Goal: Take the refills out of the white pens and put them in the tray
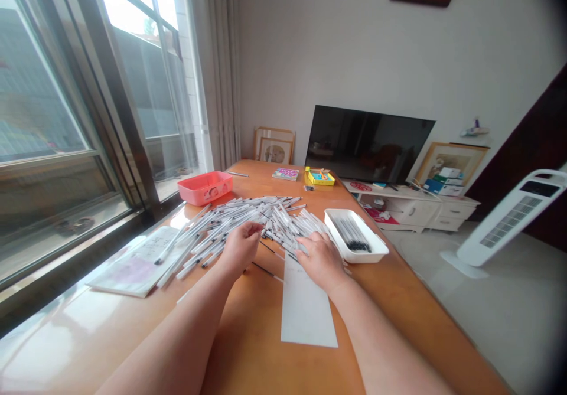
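Note:
A wide heap of pens with clear barrels and black tips (221, 224) covers the middle of the wooden table. My left hand (243, 246) is at the near edge of this heap, thumb and fingers pinched together; whatever they hold is too small to make out. Over the heap's right side lies my right hand (322, 259), fingers somewhat apart, touching loose clear barrels (310, 224) and the top of a white paper strip (306, 315). Between the hands, thin dark refills (268, 271) rest on the table. Right of my right hand stands a white plastic box (367, 258) holding thin black-ended refills (354, 235).
A pink plastic box (217, 193) stands at the far left of the heap. A booklet (137, 268) lies on the left, partly under pens. Farther back are a colourful booklet (286, 174) and a yellow box (321, 178). The table's right edge (425, 294) runs beyond the white box.

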A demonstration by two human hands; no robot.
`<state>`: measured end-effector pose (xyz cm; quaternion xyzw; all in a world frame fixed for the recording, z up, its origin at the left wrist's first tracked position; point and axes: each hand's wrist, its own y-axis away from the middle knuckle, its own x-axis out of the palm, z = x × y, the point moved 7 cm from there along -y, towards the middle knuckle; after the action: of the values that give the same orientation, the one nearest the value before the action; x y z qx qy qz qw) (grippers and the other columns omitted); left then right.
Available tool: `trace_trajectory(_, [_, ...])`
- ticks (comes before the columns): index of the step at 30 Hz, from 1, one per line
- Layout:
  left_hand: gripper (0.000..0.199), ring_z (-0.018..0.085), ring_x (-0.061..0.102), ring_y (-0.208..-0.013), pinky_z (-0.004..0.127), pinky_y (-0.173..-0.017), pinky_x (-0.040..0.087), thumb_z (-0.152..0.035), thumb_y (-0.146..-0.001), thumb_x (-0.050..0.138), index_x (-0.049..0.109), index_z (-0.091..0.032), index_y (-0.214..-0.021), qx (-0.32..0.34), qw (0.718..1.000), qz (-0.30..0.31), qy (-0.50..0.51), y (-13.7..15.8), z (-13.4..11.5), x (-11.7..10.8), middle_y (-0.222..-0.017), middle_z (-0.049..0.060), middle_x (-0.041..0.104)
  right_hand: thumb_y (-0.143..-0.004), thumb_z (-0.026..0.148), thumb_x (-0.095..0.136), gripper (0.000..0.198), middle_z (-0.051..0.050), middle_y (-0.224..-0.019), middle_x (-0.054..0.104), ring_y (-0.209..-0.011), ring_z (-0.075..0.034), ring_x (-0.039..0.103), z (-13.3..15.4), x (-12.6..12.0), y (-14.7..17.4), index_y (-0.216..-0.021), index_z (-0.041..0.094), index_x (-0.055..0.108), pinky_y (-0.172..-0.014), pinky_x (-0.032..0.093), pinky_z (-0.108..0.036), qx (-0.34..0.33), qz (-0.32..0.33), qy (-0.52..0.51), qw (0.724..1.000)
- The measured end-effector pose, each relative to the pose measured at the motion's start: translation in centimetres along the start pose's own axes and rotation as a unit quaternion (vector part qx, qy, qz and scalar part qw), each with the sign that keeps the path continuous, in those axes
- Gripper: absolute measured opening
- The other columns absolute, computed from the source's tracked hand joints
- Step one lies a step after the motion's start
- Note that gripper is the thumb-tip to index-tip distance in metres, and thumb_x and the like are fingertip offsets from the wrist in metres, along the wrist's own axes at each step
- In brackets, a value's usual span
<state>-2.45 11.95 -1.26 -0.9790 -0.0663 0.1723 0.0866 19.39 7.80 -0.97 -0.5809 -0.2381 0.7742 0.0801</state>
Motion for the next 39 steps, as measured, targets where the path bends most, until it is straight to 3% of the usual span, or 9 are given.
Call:
trace_trajectory(3, [0.034,0.021,0.064,-0.073,0.032,-0.070,0.046,-0.028,-0.073,0.057,0.074,-0.017,-0.100,0.003,1.000,-0.014,-0.025,-0.4,0.5,-0.5,-0.084,0.007,0.074,-0.089,0.032,0.060,0.024,-0.008,-0.100,0.067,-0.102,-0.027,0.055,0.3,0.0,0.0,-0.109,0.030,0.075,-0.090,0.041,-0.036,-0.008,-0.001,-0.008,1.000])
trace_trajectory(6, [0.034,0.023,0.064,-0.084,0.033,-0.077,0.046,-0.021,-0.074,0.054,0.074,-0.019,-0.102,0.047,0.991,-0.018,-0.124,-0.5,0.4,-0.6,-0.093,0.008,0.074,-0.089,0.027,0.058,0.021,-0.008,-0.098,0.068,-0.102,-0.026,0.056,0.1,-0.2,0.0,-0.102,0.027,0.075,-0.090,0.041,-0.034,-0.006,-0.011,-0.022,1.000])
trace_trajectory(10, [0.035,0.029,0.057,-0.103,0.039,-0.088,0.042,-0.017,-0.078,0.053,0.076,-0.027,-0.103,0.124,0.943,0.011,-0.309,0.2,-0.4,0.5,-0.106,0.008,0.069,-0.090,0.027,0.056,0.019,-0.007,-0.095,0.068,-0.098,-0.025,0.057,-0.4,-0.7,0.0,-0.097,0.025,0.074,-0.087,0.041,-0.033,0.013,-0.032,-0.034,0.999])
trace_trajectory(14, [0.036,0.034,0.047,-0.113,0.047,-0.092,0.036,-0.016,-0.080,0.053,0.077,-0.032,-0.101,0.168,0.907,0.039,-0.384,1.1,-0.9,1.8,-0.117,0.009,0.064,-0.091,0.028,0.056,0.018,-0.006,-0.092,0.068,-0.096,-0.024,0.057,-0.6,-1.0,0.0,-0.095,0.025,0.073,-0.083,0.041,-0.031,0.018,-0.043,-0.044,0.998])
trace_trajectory(21, [0.025,0.034,0.041,-0.119,0.049,-0.093,0.033,-0.014,-0.077,0.055,0.075,-0.028,-0.085,0.195,0.890,0.065,-0.408,1.6,-1.3,2.6,-0.115,0.009,0.063,-0.091,0.029,0.054,0.020,-0.006,-0.092,0.069,-0.096,-0.023,0.057,-0.8,-1.1,0.0,-0.095,0.024,0.073,-0.084,0.041,-0.030,0.029,-0.048,-0.057,0.997])
trace_trajectory(29, [0.022,0.033,0.040,-0.125,0.050,-0.098,0.033,-0.012,-0.079,0.054,0.071,-0.026,-0.084,0.233,0.889,0.081,-0.385,2.0,-2.0,2.3,-0.120,0.006,0.063,-0.091,0.028,0.053,0.021,-0.006,-0.091,0.069,-0.095,-0.023,0.058,-1.1,-1.4,0.0,-0.093,0.023,0.073,-0.086,0.042,-0.031,0.025,-0.069,-0.086,0.994])
trace_trajectory(34, [0.018,0.030,0.045,-0.123,0.049,-0.100,0.035,-0.015,-0.082,0.058,0.070,-0.026,-0.087,0.252,0.907,0.073,-0.328,2.3,-2.5,2.1,-0.124,0.004,0.064,-0.095,0.037,0.049,0.027,-0.007,-0.089,0.071,-0.090,-0.023,0.062,0.1,-1.8,0.1,-0.096,0.022,0.072,-0.082,0.044,-0.032,-0.006,-0.052,-0.185,0.981])
trace_trajectory(39, [0.017,0.028,0.048,-0.122,0.046,-0.102,0.038,-0.015,-0.084,0.058,0.069,-0.026,-0.089,0.278,0.921,0.085,-0.260,2.8,-3.0,2.9,-0.121,0.004,0.065,-0.094,0.041,0.051,0.029,-0.003,-0.082,0.072,-0.076,-0.020,0.063,1.3,-0.6,0.4,-0.103,0.022,0.072,-0.071,0.046,-0.031,0.007,0.031,-0.330,0.943])
